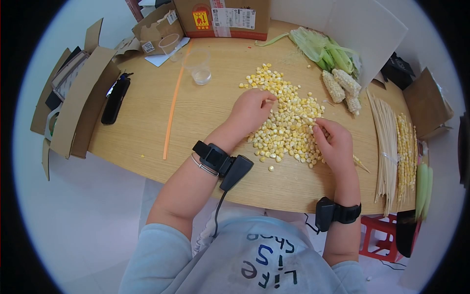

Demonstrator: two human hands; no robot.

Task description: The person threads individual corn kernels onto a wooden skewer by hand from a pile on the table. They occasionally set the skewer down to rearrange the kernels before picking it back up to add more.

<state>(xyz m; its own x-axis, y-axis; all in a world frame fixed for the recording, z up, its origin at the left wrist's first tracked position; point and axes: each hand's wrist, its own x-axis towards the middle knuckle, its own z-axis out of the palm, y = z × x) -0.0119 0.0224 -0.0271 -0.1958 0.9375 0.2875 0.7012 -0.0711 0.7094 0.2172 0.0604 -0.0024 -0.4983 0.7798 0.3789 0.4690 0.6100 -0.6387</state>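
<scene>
Loose yellow-white corn kernels point(286, 128): piled on tabletop point(220, 132) | right hand point(337, 142): pinching thin pale skewer point(362, 164) | left hand point(250, 109): fingers curled at kernels, cannot tell whether grasping | 3 stripped white corncobs point(346, 83): right of kernels, near green husks point(338, 55)

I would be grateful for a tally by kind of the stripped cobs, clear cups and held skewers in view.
Stripped cobs: 3
Clear cups: 2
Held skewer: 1
Total: 6
</scene>
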